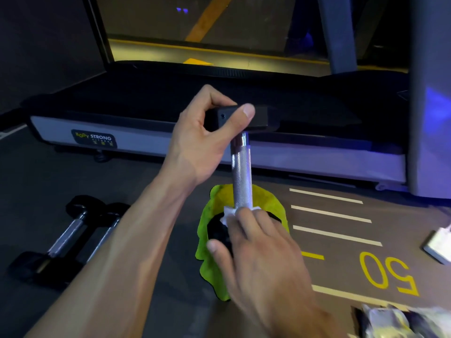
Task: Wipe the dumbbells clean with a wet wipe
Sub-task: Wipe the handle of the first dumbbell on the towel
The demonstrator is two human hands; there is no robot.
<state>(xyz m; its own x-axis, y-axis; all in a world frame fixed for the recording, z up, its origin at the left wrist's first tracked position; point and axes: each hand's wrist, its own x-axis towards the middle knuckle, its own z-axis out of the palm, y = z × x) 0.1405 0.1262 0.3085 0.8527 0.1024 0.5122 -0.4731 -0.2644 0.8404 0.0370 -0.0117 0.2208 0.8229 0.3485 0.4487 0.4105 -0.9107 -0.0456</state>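
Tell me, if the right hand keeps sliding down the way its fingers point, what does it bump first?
Probably the dumbbell's black bottom head, just beneath the right hand and its white wipe; the green cloth lies below that. Depth is unclear.

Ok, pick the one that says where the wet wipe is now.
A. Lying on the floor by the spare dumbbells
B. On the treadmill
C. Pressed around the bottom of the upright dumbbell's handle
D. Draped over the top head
C: the right hand presses the white wet wipe around the foot of the dumbbell's handle, which stands upright on a green cloth with the left hand holding the top head.
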